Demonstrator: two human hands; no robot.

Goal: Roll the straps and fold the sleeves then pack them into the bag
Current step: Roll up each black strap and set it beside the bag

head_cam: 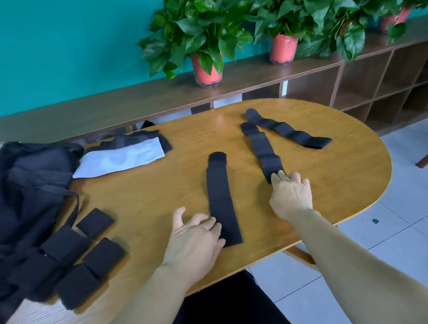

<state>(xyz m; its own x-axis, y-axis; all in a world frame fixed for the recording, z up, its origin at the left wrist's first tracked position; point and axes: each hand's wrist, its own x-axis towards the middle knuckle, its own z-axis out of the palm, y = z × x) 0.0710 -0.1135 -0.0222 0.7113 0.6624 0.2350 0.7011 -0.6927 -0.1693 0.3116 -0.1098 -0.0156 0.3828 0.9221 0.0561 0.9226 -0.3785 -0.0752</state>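
Left hand [193, 237] rests loose-fingered against a flat black strap [219, 197]. Right hand [291, 194] presses straight fingers on a rippled strap [262, 149].

An oval, light-brown wooden table [333, 171] carries three long black fabric straps [219, 197] lying flat and apart across its middle. A dark soft bag [18, 196] slumps on its left end, beside several small black folded squares [101, 255]. Farther back lies a white folded sleeve [120, 159].
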